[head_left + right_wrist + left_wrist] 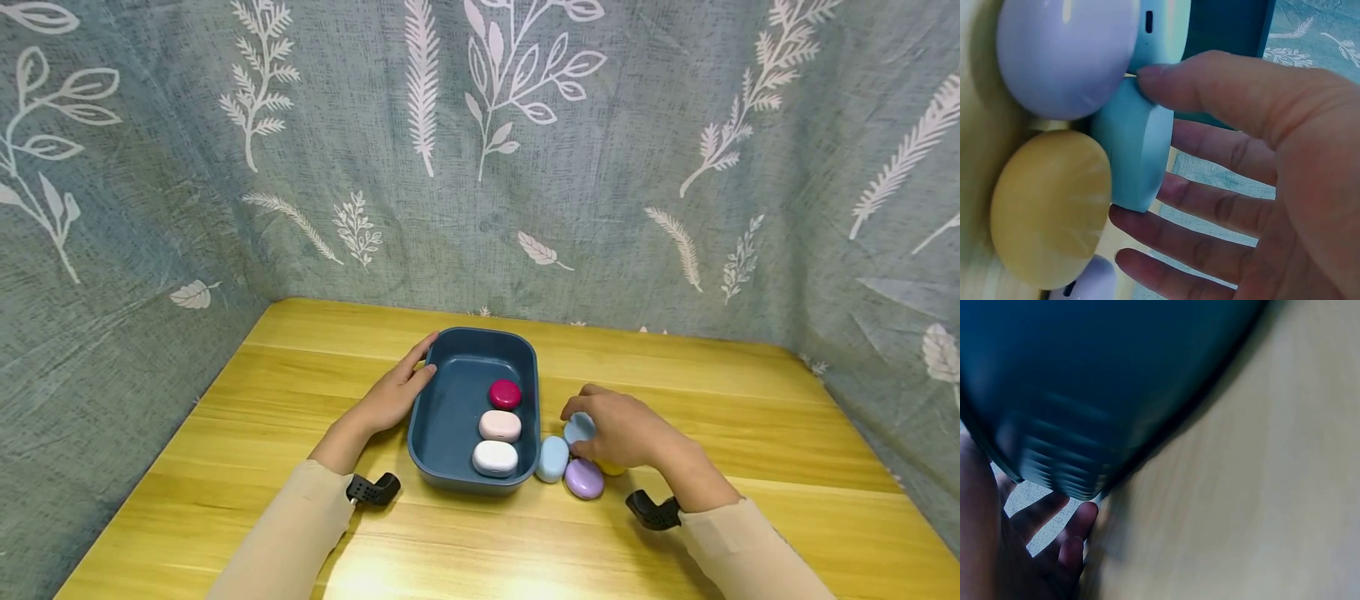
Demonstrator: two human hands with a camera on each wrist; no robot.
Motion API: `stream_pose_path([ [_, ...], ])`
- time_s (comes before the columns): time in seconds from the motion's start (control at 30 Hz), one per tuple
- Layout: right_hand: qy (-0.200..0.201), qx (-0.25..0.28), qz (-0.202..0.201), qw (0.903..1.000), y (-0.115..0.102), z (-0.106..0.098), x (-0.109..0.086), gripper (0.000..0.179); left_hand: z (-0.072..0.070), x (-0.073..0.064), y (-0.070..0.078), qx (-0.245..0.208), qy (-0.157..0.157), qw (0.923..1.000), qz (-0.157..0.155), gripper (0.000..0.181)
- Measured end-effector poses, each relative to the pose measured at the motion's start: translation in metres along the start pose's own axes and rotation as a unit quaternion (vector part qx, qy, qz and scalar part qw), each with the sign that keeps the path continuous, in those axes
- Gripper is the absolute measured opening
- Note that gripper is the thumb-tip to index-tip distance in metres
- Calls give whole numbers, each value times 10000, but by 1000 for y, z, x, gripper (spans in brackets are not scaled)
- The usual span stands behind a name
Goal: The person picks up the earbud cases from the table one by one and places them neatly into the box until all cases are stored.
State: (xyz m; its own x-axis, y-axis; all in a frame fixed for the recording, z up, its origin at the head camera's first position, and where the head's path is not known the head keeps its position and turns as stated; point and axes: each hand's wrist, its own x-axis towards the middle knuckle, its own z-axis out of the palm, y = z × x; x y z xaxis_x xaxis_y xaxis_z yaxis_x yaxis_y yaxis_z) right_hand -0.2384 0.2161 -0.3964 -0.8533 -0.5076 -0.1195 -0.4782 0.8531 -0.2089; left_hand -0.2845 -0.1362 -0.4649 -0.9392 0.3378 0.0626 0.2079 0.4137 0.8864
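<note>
Downward, right fingers (1225, 153) bend round farther light-blue case (1135, 144).

Inside the box (448, 417), the left half gives a hand room from above; a red case (505, 394), pink case (499, 426) and white case (495, 458) obstruct the right side. The left hand (392, 398) blocks the left wall's far part. Rightward, 2 blue cases (553, 459), a purple case (584, 479) and yellow case (611, 468) crowd the right hand (624, 427). Passage runs over the table (465, 554) between the sleeves (288, 529).
</note>
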Motion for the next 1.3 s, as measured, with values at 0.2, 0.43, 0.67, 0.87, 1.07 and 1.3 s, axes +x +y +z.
stream_pose_path([
  [0.2,80,-99,-58,9999,0,-5,0,35,1,-1,0,-21,19,10000,-36,50],
  [0.43,-13,30,29,10000,-1,-10,0,36,1,-1,-2,-66,29,9999,-115,48],
  [0.67,33,-7,-40,10000,-4,-15,1,34,1,-2,-3,-59,20,10000,-77,49],
  [0.87,153,-38,-133,9998,-5,-19,2,31,2,-4,-1,-88,28,9999,-105,48],
  [1.07,237,-19,-184,9995,-6,-22,3,31,2,-4,0,-58,35,10000,-38,49],
  [1.3,253,13,-201,9995,-10,-28,5,32,2,-4,-2,79,71,9999,58,50],
])
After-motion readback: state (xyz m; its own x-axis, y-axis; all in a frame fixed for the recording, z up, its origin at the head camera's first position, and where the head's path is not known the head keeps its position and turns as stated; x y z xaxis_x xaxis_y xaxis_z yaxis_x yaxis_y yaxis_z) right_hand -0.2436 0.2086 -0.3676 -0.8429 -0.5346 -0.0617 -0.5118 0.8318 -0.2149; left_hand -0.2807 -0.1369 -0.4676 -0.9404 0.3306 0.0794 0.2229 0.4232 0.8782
